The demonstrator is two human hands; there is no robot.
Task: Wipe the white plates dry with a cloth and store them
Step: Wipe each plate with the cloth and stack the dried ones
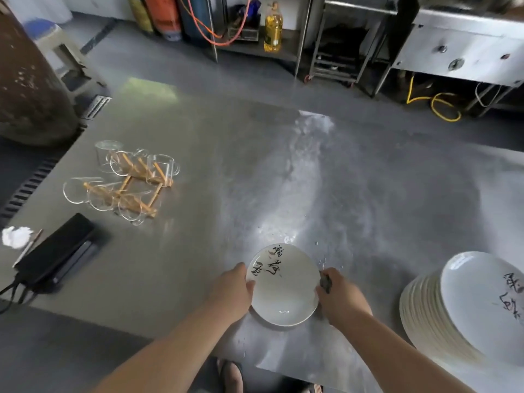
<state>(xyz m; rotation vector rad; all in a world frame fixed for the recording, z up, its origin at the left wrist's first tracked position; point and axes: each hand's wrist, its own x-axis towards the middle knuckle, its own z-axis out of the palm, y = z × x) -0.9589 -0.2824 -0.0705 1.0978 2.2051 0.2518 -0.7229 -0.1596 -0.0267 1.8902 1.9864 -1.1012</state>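
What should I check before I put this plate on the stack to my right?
1. Left hand grips the plate at its left rim: ok.
2. Right hand holds the dark cloth at the plate's right rim: ok.
3. Plate's top face dry: cannot tell; only a glare spot shows near the front edge.
4. Plate's underside dry: cannot tell; it is hidden.
5. Stack of plates has nothing lying on its top plate: ok.
6. Table dry around the plate: not ok; small drops seem to sit just beyond its far right edge.
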